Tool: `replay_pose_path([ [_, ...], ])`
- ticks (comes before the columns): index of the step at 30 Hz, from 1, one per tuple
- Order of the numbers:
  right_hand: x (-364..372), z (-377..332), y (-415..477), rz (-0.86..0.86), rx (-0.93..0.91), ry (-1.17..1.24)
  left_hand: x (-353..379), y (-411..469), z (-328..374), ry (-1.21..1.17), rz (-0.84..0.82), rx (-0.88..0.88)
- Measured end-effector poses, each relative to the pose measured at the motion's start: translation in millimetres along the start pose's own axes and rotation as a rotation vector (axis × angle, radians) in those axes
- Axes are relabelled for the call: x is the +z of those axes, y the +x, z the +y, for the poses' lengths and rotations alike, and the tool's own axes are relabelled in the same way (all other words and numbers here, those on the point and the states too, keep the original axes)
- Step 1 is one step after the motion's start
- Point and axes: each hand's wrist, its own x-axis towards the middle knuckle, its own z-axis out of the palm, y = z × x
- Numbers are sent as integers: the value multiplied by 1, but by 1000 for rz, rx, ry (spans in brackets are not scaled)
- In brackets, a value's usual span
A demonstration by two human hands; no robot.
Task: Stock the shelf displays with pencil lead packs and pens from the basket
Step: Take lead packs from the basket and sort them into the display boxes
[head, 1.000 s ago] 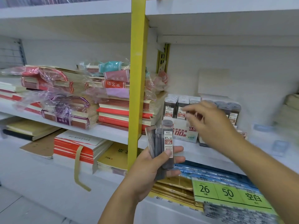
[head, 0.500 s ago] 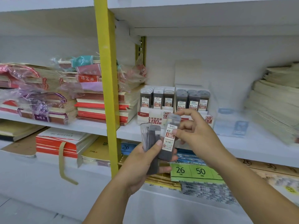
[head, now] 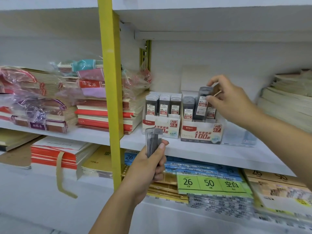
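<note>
Two white display boxes stand side by side on the middle shelf (head: 185, 149): an HB 0.5 box (head: 160, 127) and an HB 0.7 box (head: 200, 132), both holding upright grey pencil lead packs. My right hand (head: 231, 102) pinches one 0.7 lead pack (head: 201, 103) by its top, its lower end down among the packs in the middle of the 0.7 box. My left hand (head: 148, 168) grips a small stack of lead packs (head: 152, 141) upright, in front of the shelf edge below the 0.5 box. No basket or pens are in view.
A yellow shelf upright (head: 109, 92) rises just left of my left hand. Wrapped notebook stacks (head: 101, 108) fill the shelf to the left, pale paper stacks (head: 287, 102) lie at the right. The lower shelf holds green label sheets (head: 211, 183) and more paper goods.
My right hand took one pack from the stack in my left hand and carried it up and right into the 0.7 box. The view shifted right.
</note>
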Motion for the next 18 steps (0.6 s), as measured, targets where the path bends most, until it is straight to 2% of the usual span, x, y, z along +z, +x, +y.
replay_pose_path([
  [6, 11, 9, 4, -58, 7, -167, -5, -1, 1, -47, -11, -1],
  [9, 14, 14, -1, -28, -16, -363, -5, -3, 6, -87, -46, -25],
  [12, 14, 8, -8, 47, -17, -422, -2, -6, 11, -126, -80, -21],
  [15, 22, -17, -37, 210, -55, -207, 2, -11, 17, -15, -131, -5],
  [16, 27, -27, -51, 206, -65, -71, 3, -13, 18, 6, -157, -6],
  [18, 40, -49, -80, 74, -50, 233, 6, -19, 21, 9, -205, -22],
])
